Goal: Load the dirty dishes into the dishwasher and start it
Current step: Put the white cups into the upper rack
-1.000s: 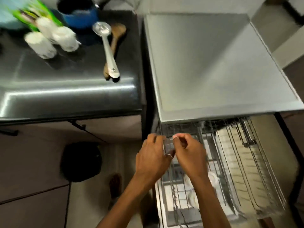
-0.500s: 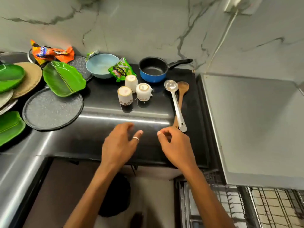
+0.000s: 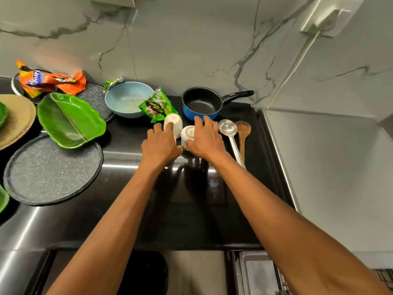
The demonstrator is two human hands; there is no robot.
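Three white cups stand upside down on the black counter (image 3: 191,199). My left hand (image 3: 160,143) lies over the front-left cup, which is hidden under it, and its fingertips touch the back cup (image 3: 174,121). My right hand (image 3: 205,139) rests against the right cup (image 3: 188,133), fingers spread and reaching the blue saucepan (image 3: 201,104). Neither hand is closed around a cup. A steel ladle (image 3: 228,129) and a wooden spoon (image 3: 242,129) lie right of the cups. The dishwasher's grey top (image 3: 329,167) is at the right, with its rack's corner (image 3: 382,275) at the bottom right.
A light blue bowl (image 3: 127,100) and a green snack packet (image 3: 156,106) lie behind the cups. Further left are a green leaf plate (image 3: 68,121), grey speckled plates (image 3: 51,173), a tan plate (image 3: 17,118) and an orange wrapper (image 3: 49,80). The marble wall has a socket (image 3: 328,15).
My view rose from the dishwasher rack to the counter. Both hands moved forward from the counter's front edge to the white cups and now touch them.
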